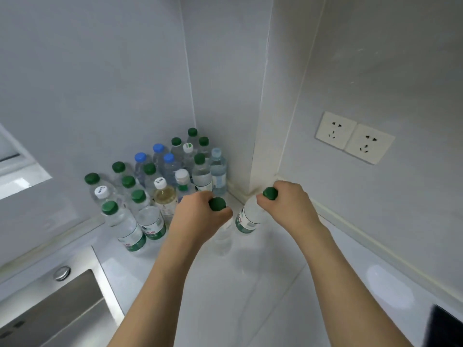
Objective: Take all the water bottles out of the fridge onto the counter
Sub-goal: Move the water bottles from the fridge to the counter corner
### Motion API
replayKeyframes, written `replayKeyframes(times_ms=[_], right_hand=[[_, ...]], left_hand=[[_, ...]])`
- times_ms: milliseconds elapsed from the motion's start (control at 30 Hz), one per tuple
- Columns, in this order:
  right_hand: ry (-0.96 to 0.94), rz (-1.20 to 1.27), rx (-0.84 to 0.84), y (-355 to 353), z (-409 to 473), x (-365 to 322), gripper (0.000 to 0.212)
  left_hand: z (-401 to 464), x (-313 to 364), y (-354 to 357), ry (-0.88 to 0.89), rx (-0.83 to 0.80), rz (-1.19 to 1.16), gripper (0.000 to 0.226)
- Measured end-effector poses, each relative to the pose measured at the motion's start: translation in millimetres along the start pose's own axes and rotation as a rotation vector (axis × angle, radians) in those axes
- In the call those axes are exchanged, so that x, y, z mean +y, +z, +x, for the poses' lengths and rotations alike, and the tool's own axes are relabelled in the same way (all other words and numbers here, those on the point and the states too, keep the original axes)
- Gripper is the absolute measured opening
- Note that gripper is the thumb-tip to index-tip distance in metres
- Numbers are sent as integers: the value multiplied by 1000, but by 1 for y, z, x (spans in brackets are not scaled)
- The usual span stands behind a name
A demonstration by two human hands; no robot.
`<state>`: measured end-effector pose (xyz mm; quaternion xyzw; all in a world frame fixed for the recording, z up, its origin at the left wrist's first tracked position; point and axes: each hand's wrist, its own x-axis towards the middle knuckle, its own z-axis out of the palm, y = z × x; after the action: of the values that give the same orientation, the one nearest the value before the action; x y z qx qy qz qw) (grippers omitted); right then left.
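Head view: at far left a steel sink [62, 311] was set into the white counter [250, 284]. A cluster of capped bottles [160, 181] stood in the counter's back corner, against the grey walls. The left hand [198, 216] gripped the green-capped neck of a clear bottle [223, 236], close beside the cluster. The right hand [288, 206] gripped the cap end of a green-labelled bottle [248, 219], tilted; whether its base touched the counter could not be told. A double wall socket [354, 137] sat on the right wall.
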<state>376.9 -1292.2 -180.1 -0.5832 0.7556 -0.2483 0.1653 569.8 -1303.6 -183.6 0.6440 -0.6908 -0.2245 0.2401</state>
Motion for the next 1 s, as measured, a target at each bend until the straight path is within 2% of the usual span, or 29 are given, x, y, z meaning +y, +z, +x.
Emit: replayKeyframes(times_ms=[300,567,700,833,1000], right_hand=[[-127,-96,-113,41,92,-27,39],[-81,-161,-201,82,155,-34,34],[-73,-210,-220,96,173,-43,35],[-98,-213,-255,106,183,-43,26],[-139,-236,-220,109,187,-35,28]], left_hand=[[84,-27,8,-55,-59,52,29],[135,-35,27,-17,-173,109,23],[154,-44,36,8,-159,114,22],[160,-52,47,26,-99,71,16],[162,-56,59,89,-65,157,32]])
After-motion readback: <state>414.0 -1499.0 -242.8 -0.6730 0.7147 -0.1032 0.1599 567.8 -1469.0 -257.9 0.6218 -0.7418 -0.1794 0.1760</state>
